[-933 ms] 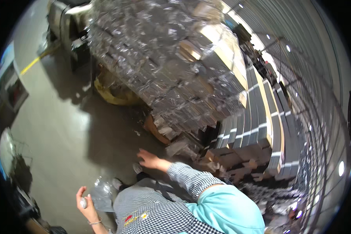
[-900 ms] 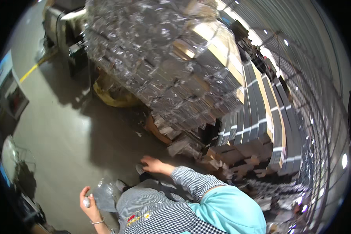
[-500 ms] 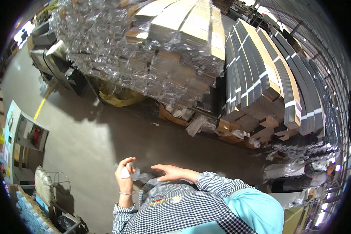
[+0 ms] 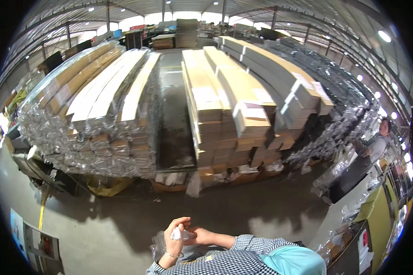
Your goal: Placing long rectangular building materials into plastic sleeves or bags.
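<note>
In front of my checked apron, my left hand (image 4: 175,232) is closed on a crumpled piece of clear plastic film (image 4: 159,245). A whitish bunch of it shows at the thumb, and more hangs beside the wrist, which wears a bracelet. My right hand (image 4: 202,235) comes in from the right and meets the left one at the bunched film. Its fingertips are hidden there, so its grip does not show.
Ahead stand a film-wrapped stack of long boards (image 4: 137,158) and strapped bundles of long cardboard pieces (image 4: 252,128), with a dark gap between. A person (image 4: 376,146) stands at the right near a yellow-green panel (image 4: 374,215). A cabinet (image 4: 41,243) is at lower left.
My view has tilted up and turned right, showing more of the stacks and the hall. My right hand, apart from the left before, has come up against it at the film.
</note>
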Demonstrator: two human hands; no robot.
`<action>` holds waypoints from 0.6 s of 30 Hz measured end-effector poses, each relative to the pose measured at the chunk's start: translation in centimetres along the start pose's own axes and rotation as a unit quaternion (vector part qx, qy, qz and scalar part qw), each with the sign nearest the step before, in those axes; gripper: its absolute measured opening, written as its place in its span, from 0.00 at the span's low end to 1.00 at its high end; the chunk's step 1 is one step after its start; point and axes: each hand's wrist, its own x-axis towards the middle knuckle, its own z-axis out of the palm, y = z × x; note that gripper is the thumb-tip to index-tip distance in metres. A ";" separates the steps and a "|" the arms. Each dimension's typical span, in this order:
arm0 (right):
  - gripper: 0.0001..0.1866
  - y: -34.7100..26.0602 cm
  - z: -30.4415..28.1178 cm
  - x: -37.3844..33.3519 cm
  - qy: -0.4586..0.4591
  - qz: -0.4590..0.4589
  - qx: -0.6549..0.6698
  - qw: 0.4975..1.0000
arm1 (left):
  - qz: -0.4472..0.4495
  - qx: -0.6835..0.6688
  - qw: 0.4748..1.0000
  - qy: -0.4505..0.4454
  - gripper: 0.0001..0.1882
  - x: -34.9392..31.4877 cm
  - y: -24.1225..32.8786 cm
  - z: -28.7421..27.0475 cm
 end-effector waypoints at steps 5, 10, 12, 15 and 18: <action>0.11 0.7 -3.5 -8.2 0.111 -0.078 0.045 0.990 | 0.021 -0.021 0.998 -0.058 0.19 -0.4 -0.6 7.9; 0.13 1.0 -4.6 -13.2 0.195 -0.080 0.039 0.977 | 0.015 -0.042 0.997 -0.062 0.18 -0.8 -0.8 12.3; 0.13 1.2 -5.3 -14.5 0.217 -0.080 0.060 0.971 | 0.035 -0.028 0.995 -0.090 0.17 -0.8 -1.2 13.5; 0.13 -0.2 -6.1 -17.0 0.226 -0.031 0.078 0.970 | 0.041 -0.023 0.990 -0.133 0.16 -1.0 -1.0 15.3; 0.10 0.2 -5.5 -16.8 0.283 -0.109 -0.083 0.949 | 0.010 0.005 0.993 -0.119 0.21 -1.1 -2.1 15.0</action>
